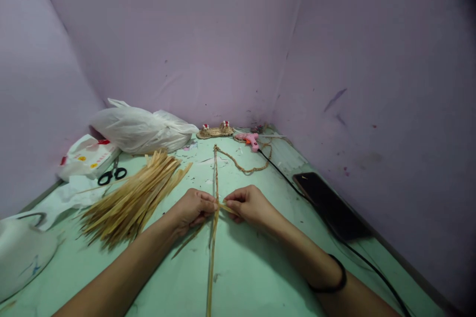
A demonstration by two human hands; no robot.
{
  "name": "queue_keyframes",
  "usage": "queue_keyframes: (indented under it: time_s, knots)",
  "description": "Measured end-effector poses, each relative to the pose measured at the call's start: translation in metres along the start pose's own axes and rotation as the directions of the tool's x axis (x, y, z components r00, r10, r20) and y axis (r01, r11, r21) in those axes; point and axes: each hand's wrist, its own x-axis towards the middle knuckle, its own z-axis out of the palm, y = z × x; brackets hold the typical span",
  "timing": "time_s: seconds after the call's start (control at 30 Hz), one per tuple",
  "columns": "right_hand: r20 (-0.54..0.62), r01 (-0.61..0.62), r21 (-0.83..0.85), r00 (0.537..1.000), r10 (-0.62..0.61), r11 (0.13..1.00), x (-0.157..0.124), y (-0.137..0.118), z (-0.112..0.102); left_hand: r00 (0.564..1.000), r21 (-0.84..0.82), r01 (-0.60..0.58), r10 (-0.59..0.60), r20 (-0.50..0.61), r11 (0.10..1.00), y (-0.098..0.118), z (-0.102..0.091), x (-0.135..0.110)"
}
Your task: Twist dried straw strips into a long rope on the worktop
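Note:
A thin braid of dried straw (216,176) runs from the far part of the table toward me. My left hand (198,209) is closed, pinching the braid at its lower end, where loose strands split off. One long strand (211,267) hangs straight down to the near edge of the picture, and a shorter one (188,242) slants out below my left hand. My right hand (248,204), a dark band on its wrist, pinches another straw strand (227,208) just right of the braid. Both sets of fingertips partly hide the crossing point.
Left lies a bundle of straw strips (130,203), with black-handled scissors (112,176), a tissue pack (87,158) and a white plastic bag (145,129) beyond. At the back are a woven straw piece (214,132) and a pink glue gun (251,140). A phone (330,205) and black cord (282,174) lie right.

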Motion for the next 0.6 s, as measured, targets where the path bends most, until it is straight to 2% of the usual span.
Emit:
queue_keyframes:
  time_s: [0.2, 0.37, 0.43, 0.6]
  knots:
    - [0.066, 0.051, 0.021, 0.996, -0.052, 0.998, -0.005, -0.006, 0.004, 1.0, 0.001, -0.006, 0.006, 0.009, 1.0, -0.003, -0.002, 0.001]
    - [0.051, -0.047, 0.088, 0.998, 0.043, 0.995, -0.007, -0.011, 0.008, 1.0, -0.002, 0.009, -0.009, -0.023, 1.0, 0.002, 0.003, -0.001]
    - [0.039, -0.036, 0.048, 0.999, 0.034, 0.998, -0.005, -0.009, 0.009, 1.0, 0.005, 0.01, -0.01, -0.026, 1.0, 0.003, 0.004, -0.002]
    - [-0.119, 0.078, -0.178, 0.988, -0.1, 0.981, 0.001, -0.001, 0.013, 1.0, 0.055, 0.003, -0.001, -0.026, 0.998, -0.001, 0.002, 0.002]
